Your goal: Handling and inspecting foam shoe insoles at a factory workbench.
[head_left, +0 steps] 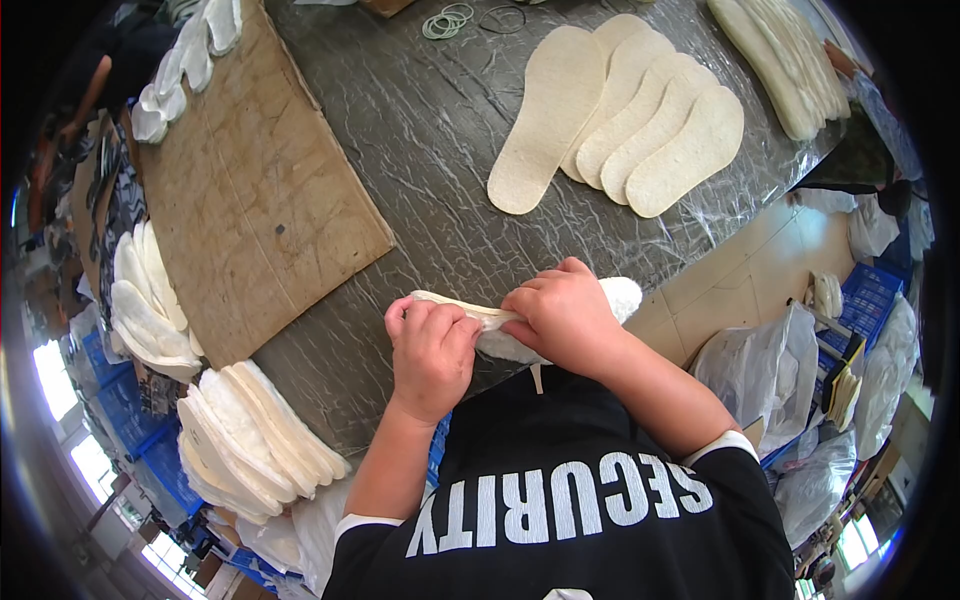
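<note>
Close to the table's front edge, both my hands grip a fluffy white insole (622,297) with a cream-coloured edge. My left hand (432,352) has its fingers curled round the left end. My right hand (562,313) pinches the middle, thumb below and fingers over the top; part of the insole is hidden beneath it. The insole's white pile shows under the hands, and its far end sticks out to the right. Farther back on the table lies a fan of several flat beige insoles (545,120), apart from my hands.
A worn brown board (250,190) covers the table's left part. Stacked fleecy insoles (255,435) stand at the lower left, with more white insoles (150,290) above them. At the back right is another insole pile (780,65); rubber bands (447,21) lie at the back.
</note>
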The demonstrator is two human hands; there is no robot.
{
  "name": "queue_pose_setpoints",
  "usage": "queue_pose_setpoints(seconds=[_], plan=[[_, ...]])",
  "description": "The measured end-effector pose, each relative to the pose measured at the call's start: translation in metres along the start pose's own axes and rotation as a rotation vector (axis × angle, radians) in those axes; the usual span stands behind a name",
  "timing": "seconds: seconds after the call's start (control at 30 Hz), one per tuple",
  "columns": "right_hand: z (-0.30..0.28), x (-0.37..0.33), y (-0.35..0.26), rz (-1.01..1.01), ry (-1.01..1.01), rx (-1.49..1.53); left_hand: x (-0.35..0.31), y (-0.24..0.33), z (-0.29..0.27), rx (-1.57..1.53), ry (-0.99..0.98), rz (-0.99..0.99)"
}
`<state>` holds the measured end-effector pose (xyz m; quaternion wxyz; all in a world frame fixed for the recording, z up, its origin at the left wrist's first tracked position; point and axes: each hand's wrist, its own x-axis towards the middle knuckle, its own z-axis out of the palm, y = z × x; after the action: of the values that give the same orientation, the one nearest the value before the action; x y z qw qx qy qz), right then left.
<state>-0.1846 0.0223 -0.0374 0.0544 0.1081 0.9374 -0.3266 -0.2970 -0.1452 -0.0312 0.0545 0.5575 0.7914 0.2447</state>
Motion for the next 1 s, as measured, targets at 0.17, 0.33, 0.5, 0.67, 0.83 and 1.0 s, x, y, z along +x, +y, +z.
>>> queue_pose_setpoints(seconds=[0.17, 0.33, 0.5, 0.67, 0.83, 1.0], plan=[[0.010, -0.002, -0.002, 0.027, -0.034, 0.051, -0.010, -0.006, 0.007, -0.061, 0.019, 0.006], [0.019, -0.003, -0.005, 0.066, -0.020, 0.096, -0.014, -0.011, 0.010, -0.158, -0.012, 0.002], [0.022, -0.004, -0.005, 0.094, -0.023, 0.061, -0.016, -0.010, 0.008, -0.149, 0.030, -0.045], [0.026, -0.005, -0.004, 0.054, 0.031, 0.120, -0.014, -0.016, 0.011, -0.112, -0.004, 0.031], [0.038, -0.005, -0.006, 0.112, 0.136, 0.156, -0.021, -0.014, 0.018, -0.012, -0.023, 0.125], [0.044, -0.005, -0.007, 0.230, 0.139, 0.189, -0.027, -0.016, 0.019, 0.003, 0.073, 0.152]])
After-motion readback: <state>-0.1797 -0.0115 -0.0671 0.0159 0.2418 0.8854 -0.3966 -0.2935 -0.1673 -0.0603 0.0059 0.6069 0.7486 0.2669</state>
